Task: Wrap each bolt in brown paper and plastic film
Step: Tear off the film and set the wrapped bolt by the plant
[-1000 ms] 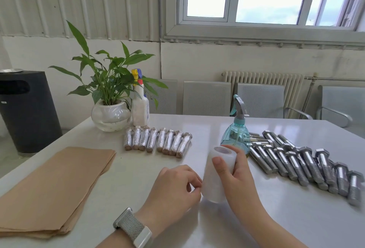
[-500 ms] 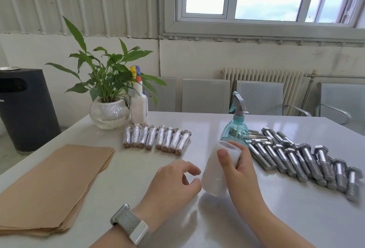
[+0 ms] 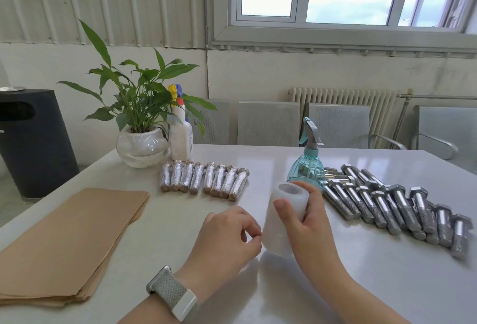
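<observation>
The right hand (image 3: 307, 223) grips the roll of plastic film (image 3: 285, 216), which has tipped a little more upright than a second ago, its lower end at the bench (image 3: 335, 285). The left hand (image 3: 224, 239) has closed again at the roll's lower edge, thumb and forefinger pinched together; whether they hold a film end I cannot tell. My judgement: the person is hunting for the loose end, so no new bolt is being wrapped yet. Eight wrapped bolts (image 3: 204, 180) lie in a row behind; the bare bolts (image 3: 395, 207) wait on the right, the brown paper sheets (image 3: 69, 241) on the left. A teal spray bottle (image 3: 308, 166) stands just behind the roll, near enough to be knocked. A potted plant (image 3: 139, 127) and white bottle (image 3: 180, 137) stand farther back.
</observation>
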